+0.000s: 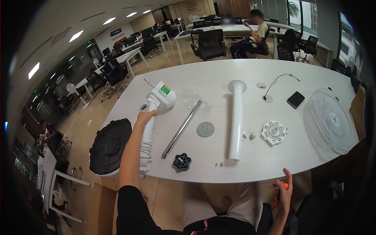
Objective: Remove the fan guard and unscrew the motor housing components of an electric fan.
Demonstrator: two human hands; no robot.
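My left hand point(145, 116) is wrapped round the neck of a white fan motor unit point(162, 100), which lies at the table's left with its thin shaft pointing up and left. A coiled white cord point(145, 150) hangs along its lower end. Beside it is a round black fan base point(111, 147), partly behind my forearm. Just off the table's front edge, my right hand point(282, 194) holds an orange-handled screwdriver point(286, 186), the index finger stretched out. A chrome pole point(182, 128), a black star-shaped knob point(182, 161) and a grey round plate point(205, 129) lie near the left hand.
A white tube with a flared end point(236, 121) lies mid-table. To its right are a white vented motor cover point(274, 133), a phone point(295, 100) and round fan grilles point(331, 119). Small screws point(219, 164) lie near the front edge. A plastic bag point(194, 100) is behind the pole.
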